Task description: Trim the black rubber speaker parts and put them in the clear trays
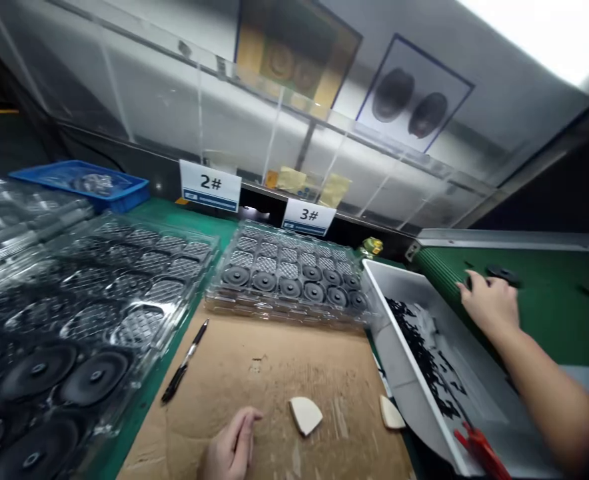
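My left hand (230, 445) rests on a brown cardboard sheet (254, 380) at the bottom edge, fingers loosely curled with nothing in them. A pale wedge-shaped piece (305, 415) lies just right of it. My right hand (489, 301) reaches out over the green conveyor belt (559, 300), fingers bent down onto the belt beside a black round part (502, 273). Whether it grips anything stays hidden.
Clear plastic trays of black speaker cones sit at the left (89, 320) and centre back (289, 277). A black pen (184, 363) lies on the cardboard's left edge. A white bin (399, 380) holds small black pieces; red-handled pliers (482, 452) lie at its near end. Labels "2#" (210, 185) and "3#" (308, 217) stand behind.
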The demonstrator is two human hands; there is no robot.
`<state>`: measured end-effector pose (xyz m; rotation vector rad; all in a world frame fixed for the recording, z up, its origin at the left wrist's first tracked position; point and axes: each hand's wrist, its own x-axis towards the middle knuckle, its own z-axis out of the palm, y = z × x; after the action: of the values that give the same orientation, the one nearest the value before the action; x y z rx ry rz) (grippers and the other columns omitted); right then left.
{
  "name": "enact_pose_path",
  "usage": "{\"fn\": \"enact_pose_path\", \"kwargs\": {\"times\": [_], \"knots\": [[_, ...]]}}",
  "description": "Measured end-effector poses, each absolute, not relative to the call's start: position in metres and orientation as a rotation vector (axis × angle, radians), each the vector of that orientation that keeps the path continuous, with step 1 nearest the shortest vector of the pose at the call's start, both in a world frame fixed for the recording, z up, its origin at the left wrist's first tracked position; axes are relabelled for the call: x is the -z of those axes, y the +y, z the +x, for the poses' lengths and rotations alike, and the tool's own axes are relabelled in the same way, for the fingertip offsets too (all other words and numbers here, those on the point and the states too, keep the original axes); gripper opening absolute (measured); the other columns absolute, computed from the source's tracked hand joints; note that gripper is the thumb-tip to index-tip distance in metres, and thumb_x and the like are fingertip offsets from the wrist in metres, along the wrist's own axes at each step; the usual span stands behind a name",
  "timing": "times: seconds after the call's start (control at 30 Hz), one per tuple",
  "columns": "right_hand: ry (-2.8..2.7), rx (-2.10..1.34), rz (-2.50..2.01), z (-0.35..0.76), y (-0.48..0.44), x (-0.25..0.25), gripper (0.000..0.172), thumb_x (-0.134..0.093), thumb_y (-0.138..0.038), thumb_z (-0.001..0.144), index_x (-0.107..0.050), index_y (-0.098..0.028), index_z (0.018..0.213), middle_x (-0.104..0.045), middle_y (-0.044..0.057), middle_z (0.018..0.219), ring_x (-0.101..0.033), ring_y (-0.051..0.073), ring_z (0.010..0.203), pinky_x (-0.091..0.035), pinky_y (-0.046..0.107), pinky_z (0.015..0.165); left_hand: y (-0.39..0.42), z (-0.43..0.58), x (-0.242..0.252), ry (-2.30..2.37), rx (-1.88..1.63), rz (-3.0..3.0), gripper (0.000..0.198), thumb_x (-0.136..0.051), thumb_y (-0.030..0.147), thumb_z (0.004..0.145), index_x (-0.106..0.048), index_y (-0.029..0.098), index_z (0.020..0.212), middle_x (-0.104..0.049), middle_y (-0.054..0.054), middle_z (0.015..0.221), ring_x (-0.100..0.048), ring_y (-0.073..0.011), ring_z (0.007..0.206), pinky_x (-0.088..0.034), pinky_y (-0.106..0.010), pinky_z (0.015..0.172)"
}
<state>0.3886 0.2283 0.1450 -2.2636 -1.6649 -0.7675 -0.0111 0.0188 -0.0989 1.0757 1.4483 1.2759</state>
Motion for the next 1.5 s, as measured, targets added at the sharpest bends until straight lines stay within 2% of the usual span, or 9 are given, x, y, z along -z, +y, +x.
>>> {"fn": "enact_pose_path", "kwargs": {"times": [0.1, 0.27, 0.37, 0.43, 0.57, 0.67, 0.83, 1.07, 1.5], "knots": [[-1.85, 0.721, -2.115, 0.355, 0.209, -0.13, 0.042, -0.055, -0.033, 0.082, -0.058, -0.006, 0.114, -0.051, 0.027, 0.101, -0.045, 0.04, 0.108, -0.037, 0.052, 0.084, 0.019, -0.013, 0.096, 1.378, -1.264, 1.036, 0.027, -0.047, 0.044, 0.084, -0.063, 0.023, 0.081, -0.04, 0.005, 0.043, -0.041, -0.0124, 0.041, -0.036, -0.021, 0.045], [-2.394, 0.256, -1.69, 0.26, 0.135, -0.067, 0.04, -0.059, -0.037, 0.076, -0.054, -0.027, 0.114, -0.057, 0.009, 0.102, -0.056, 0.024, 0.097, -0.047, 0.036, 0.085, 0.022, -0.007, 0.091, 1.26, -1.244, 0.93, 0.035, -0.048, 0.051, 0.082, -0.064, 0.021, 0.089, -0.056, 0.001, 0.055, -0.051, -0.0117, 0.044, -0.044, -0.022, 0.05], [-2.43, -0.314, -1.365, 0.196, 0.078, -0.011, 0.046, -0.055, -0.024, 0.078, -0.045, -0.028, 0.123, -0.055, 0.009, 0.106, -0.057, 0.023, 0.097, -0.051, 0.033, 0.08, 0.016, 0.001, 0.088, 1.045, -1.25, 0.793, 0.07, -0.058, 0.067, 0.065, -0.051, 0.021, 0.118, -0.065, -0.013, 0.101, -0.066, -0.0203, 0.077, -0.051, -0.03, 0.069], [-2.337, -0.42, -1.323, 0.159, 0.048, 0.022, 0.052, -0.059, -0.02, 0.074, -0.046, -0.028, 0.124, -0.056, 0.009, 0.103, -0.058, 0.025, 0.096, -0.051, 0.035, 0.08, 0.007, 0.004, 0.085, 0.854, -1.207, 0.608, 0.088, -0.068, 0.067, 0.053, -0.045, 0.022, 0.126, -0.055, -0.018, 0.123, -0.057, -0.0281, 0.108, -0.046, -0.037, 0.089], [-2.164, -0.409, -1.34, 0.112, 0.018, 0.064, 0.046, -0.049, -0.02, 0.084, -0.045, -0.03, 0.128, -0.059, 0.007, 0.103, -0.058, 0.024, 0.098, -0.049, 0.036, 0.083, -0.009, -0.001, 0.084, 0.735, -1.196, 0.331, 0.078, -0.078, 0.05, 0.053, -0.052, 0.024, 0.122, -0.048, -0.015, 0.134, -0.039, -0.0307, 0.128, -0.028, -0.04, 0.106], [-2.209, -0.481, -1.293, 0.096, 0.009, 0.071, 0.048, -0.038, -0.028, 0.09, -0.034, -0.027, 0.138, -0.056, 0.01, 0.115, -0.055, 0.026, 0.107, -0.049, 0.039, 0.085, -0.015, -0.01, 0.084, 0.74, -1.302, 0.267, 0.086, -0.086, 0.043, 0.038, -0.056, 0.026, 0.117, -0.053, -0.015, 0.129, -0.043, -0.0344, 0.124, -0.029, -0.045, 0.105], [-2.446, -0.444, -1.236, 0.108, 0.008, 0.056, 0.066, -0.041, -0.035, 0.089, -0.009, -0.023, 0.145, -0.035, 0.015, 0.141, -0.036, 0.033, 0.127, -0.038, 0.048, 0.096, -0.019, -0.023, 0.069, 0.768, -1.339, 0.105, 0.069, -0.081, 0.04, 0.052, -0.057, 0.026, 0.115, -0.055, -0.013, 0.126, -0.045, -0.0331, 0.122, -0.031, -0.045, 0.104], [-2.366, -0.159, -1.613, 0.182, 0.035, 0.08, 0.046, -0.046, -0.039, 0.086, -0.045, -0.028, 0.131, -0.049, 0.014, 0.118, -0.05, 0.031, 0.102, -0.044, 0.049, 0.079, -0.013, -0.051, 0.038, 0.634, -1.399, 0.028, 0.057, -0.074, 0.03, 0.066, -0.049, 0.028, 0.117, -0.054, -0.011, 0.129, -0.05, -0.0328, 0.118, -0.036, -0.046, 0.101], [-2.053, -0.492, -1.553, 0.197, 0.051, 0.09, 0.031, -0.036, -0.033, 0.093, -0.06, -0.021, 0.109, -0.061, 0.008, 0.097, -0.057, 0.02, 0.089, -0.048, 0.036, 0.078, -0.007, -0.02, 0.009, 0.655, -1.298, 0.035, 0.059, -0.067, 0.033, 0.074, -0.044, 0.024, 0.128, -0.05, -0.013, 0.133, -0.049, -0.0323, 0.118, -0.043, -0.037, 0.096]]}}
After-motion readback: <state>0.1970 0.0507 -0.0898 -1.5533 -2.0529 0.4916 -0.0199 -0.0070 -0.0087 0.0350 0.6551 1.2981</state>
